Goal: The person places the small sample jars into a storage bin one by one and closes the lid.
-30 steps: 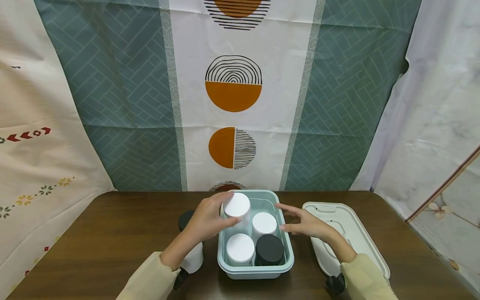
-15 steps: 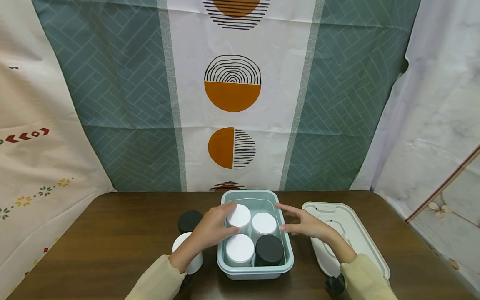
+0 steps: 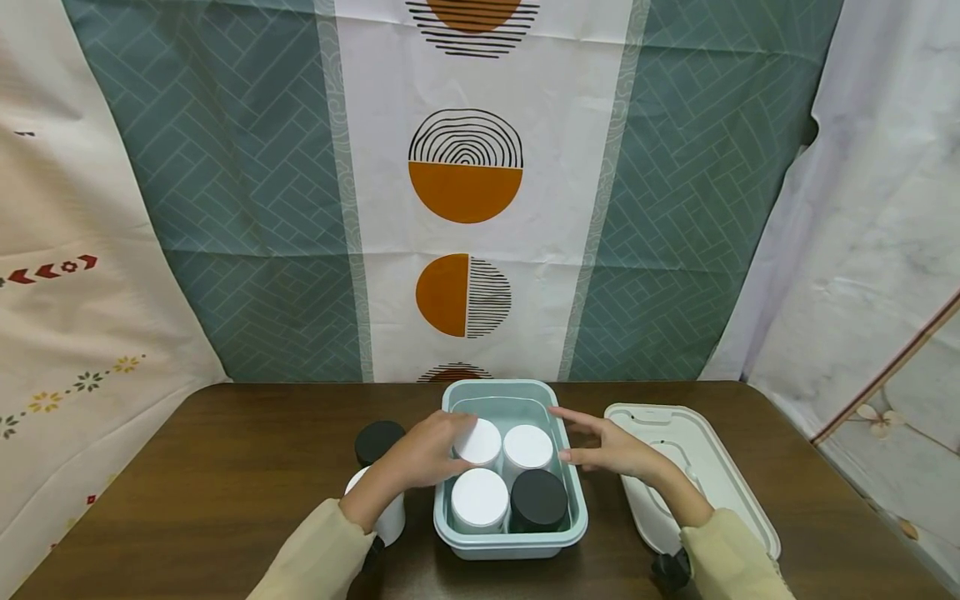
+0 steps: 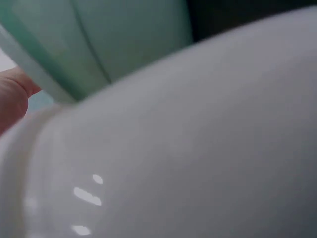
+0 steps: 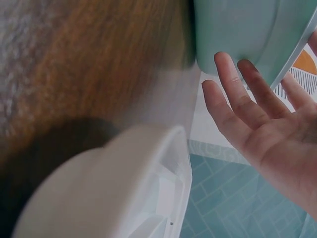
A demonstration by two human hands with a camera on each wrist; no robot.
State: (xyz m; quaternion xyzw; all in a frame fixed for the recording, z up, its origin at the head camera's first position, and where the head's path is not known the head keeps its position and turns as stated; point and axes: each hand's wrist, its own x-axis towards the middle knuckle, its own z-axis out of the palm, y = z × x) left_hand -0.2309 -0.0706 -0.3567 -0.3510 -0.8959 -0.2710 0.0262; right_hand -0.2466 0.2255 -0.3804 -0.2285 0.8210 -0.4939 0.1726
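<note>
Small curtained-off nook, kinda homey, though can't tell if actual home or some other room hung with household-style fabrics. Big patterned curtain [image 3: 468, 196] at 12 o'clock: teal brick-pattern side panels, white middle strip, orange half-circles. Cream cloth [image 3: 97, 333] at 9 o'clock, little flowers and red arrows printed on it. Marbled white sheet [image 3: 862, 250] at 3 o'clock, brown stripe, flower print around 4. Dark wood-look worktop [image 3: 225, 483] at 6, fabric along three sides. Plastic tub [image 3: 513, 547] on it, ordinary household stuff.
</note>
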